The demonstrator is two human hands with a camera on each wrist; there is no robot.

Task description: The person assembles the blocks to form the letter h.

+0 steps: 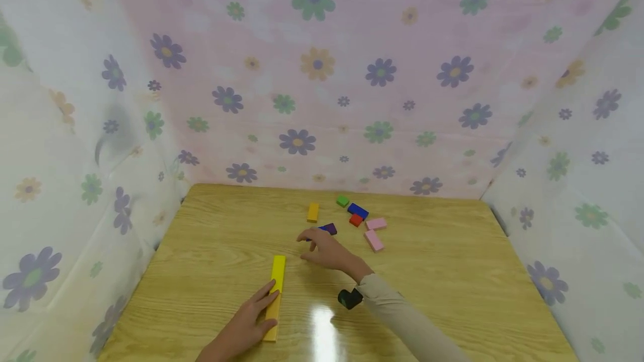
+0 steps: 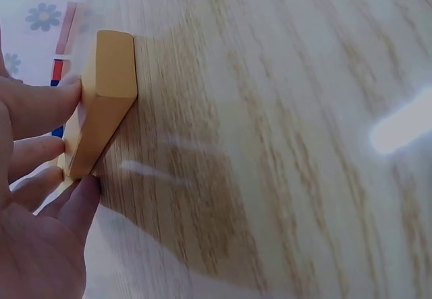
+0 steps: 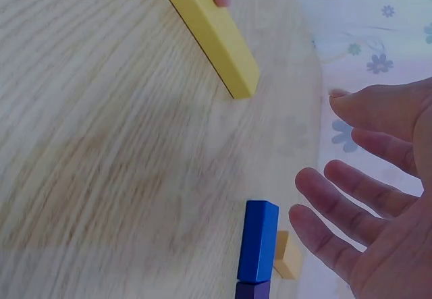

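My left hand rests its fingers on two blocks laid end to end: a yellow block and a nearer orange block. In the left wrist view the thumb lies on the orange block, and another fingertip touches its side by the tabletop. Over the middle of the table, my right hand has loosely spread fingers with nothing between them. Close by are a blue block and a purple block, end to end; the hand partly covers the blue one in the head view.
Farther back lie a second orange block, a green block, another blue block, a red block and two pink blocks, one behind the other. Flowered cloth surrounds the wooden table. A black device sits at the right wrist.
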